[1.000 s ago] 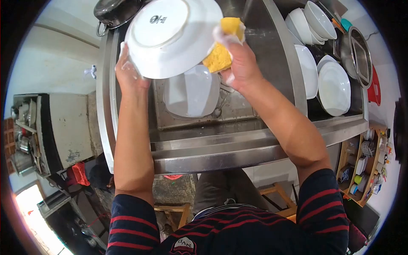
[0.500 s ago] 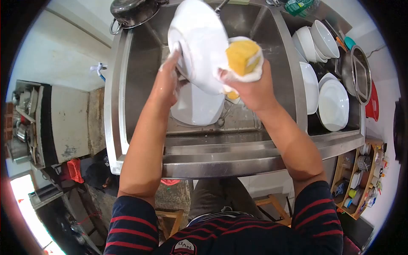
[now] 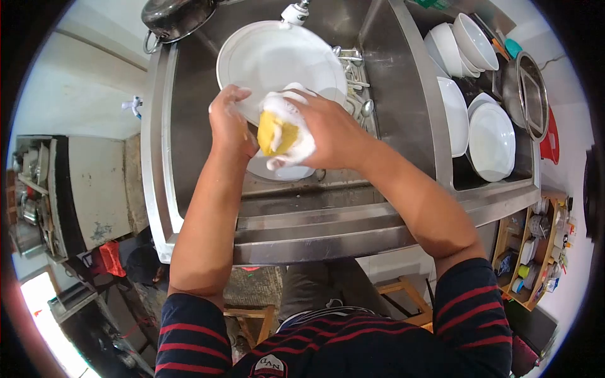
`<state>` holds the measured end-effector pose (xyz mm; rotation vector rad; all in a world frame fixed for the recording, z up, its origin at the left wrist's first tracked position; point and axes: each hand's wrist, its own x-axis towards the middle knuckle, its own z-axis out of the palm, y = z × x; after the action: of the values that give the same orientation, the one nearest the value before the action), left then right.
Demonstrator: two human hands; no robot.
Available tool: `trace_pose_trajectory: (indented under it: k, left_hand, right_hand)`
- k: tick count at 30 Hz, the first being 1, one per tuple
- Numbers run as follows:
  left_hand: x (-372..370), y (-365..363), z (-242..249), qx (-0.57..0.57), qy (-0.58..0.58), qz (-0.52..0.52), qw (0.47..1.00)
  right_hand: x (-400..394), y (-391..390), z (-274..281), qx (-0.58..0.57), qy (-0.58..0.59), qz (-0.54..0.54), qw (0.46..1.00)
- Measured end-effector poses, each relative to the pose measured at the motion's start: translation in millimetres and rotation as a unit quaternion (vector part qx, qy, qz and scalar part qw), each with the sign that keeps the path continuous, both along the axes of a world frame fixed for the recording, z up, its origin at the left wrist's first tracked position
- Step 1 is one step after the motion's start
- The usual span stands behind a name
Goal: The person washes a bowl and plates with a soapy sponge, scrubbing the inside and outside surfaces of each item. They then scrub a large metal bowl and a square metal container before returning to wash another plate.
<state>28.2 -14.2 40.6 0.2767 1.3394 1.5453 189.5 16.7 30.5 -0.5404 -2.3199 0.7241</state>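
A large round white plate (image 3: 277,53) is held over the sink, its inner face turned up toward me. My left hand (image 3: 230,123) grips its near left edge, thumb on the rim and foam on the fingers. My right hand (image 3: 331,129) is closed round a yellow sponge (image 3: 277,133) thick with white suds, at the plate's near edge. Under my hands, another white plate (image 3: 280,171) lies on the sink bottom, partly hidden. Several spoons and other cutlery (image 3: 356,79) lie in the sink to the right of the held plate.
The steel sink (image 3: 403,126) surrounds my hands, with a faucet (image 3: 295,12) at the far side. A dark pot (image 3: 176,17) sits at the back left. On the right stand white bowls (image 3: 472,41), white plates (image 3: 493,142) and a metal basin (image 3: 524,94).
The plate has gone from steeply tilted to facing up, lower over the sink. My right hand and the sponge have moved left, close to my left hand. The cutlery now shows.
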Motion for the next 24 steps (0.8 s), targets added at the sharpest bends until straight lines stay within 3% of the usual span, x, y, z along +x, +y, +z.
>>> trace_pose_trajectory:
  k: [2, 5, 7, 8, 10, 14, 16, 17, 19, 20, 22, 24]
  left_hand:
    - [2.4, 1.7, 8.3, 0.039, -0.030, -0.011, 0.999]
    - [-18.6, 12.4, -22.8, 0.050, -0.052, -0.012, 0.997]
    - [-23.1, 11.9, -26.8, 0.066, -0.072, -0.020, 0.995]
    - [-23.0, 8.9, -23.0, 0.065, -0.098, -0.075, 0.990]
    - [-15.5, 4.8, -15.5, 0.062, -0.127, -0.130, 0.981]
    - [19.8, -0.2, -15.5, 0.034, -0.124, -0.204, 0.970]
    - [21.1, -0.5, -24.4, 0.022, -0.087, -0.198, 0.976]
    - [19.9, 1.3, -25.7, 0.028, -0.042, -0.144, 0.988]
    - [10.4, 3.5, -18.6, 0.059, -0.069, -0.120, 0.989]
    - [2.2, 4.2, -16.0, 0.090, -0.098, -0.094, 0.987]
    - [-13.5, 7.4, -14.7, 0.077, -0.051, -0.083, 0.992]
    - [-18.6, 8.9, -9.8, 0.077, -0.020, -0.055, 0.995]
  right_hand:
    - [4.6, 3.9, 1.5, -0.023, -0.008, 0.006, 1.000]
    - [19.6, 24.0, -6.4, 0.051, -0.060, -0.001, 0.997]
    - [27.6, 39.9, -17.6, 0.124, -0.095, -0.139, 0.978]
    - [28.6, 47.6, -20.1, 0.123, -0.097, -0.141, 0.978]
    - [29.2, 55.6, -19.3, 0.085, -0.066, -0.240, 0.965]
    - [7.9, 44.4, -19.4, 0.058, 0.069, -0.261, 0.961]
    - [0.2, 31.6, -15.5, 0.019, 0.059, -0.239, 0.969]
    - [-2.2, 25.5, -14.8, 0.033, 0.038, -0.198, 0.979]
    - [-2.2, 22.0, -12.9, 0.046, 0.022, -0.158, 0.986]
    - [1.4, 22.4, -10.2, 0.023, 0.021, -0.088, 0.996]
    - [11.6, 23.8, -5.7, -0.023, 0.017, 0.052, 0.998]
    - [17.8, 31.0, -4.1, -0.028, -0.003, 0.073, 0.997]
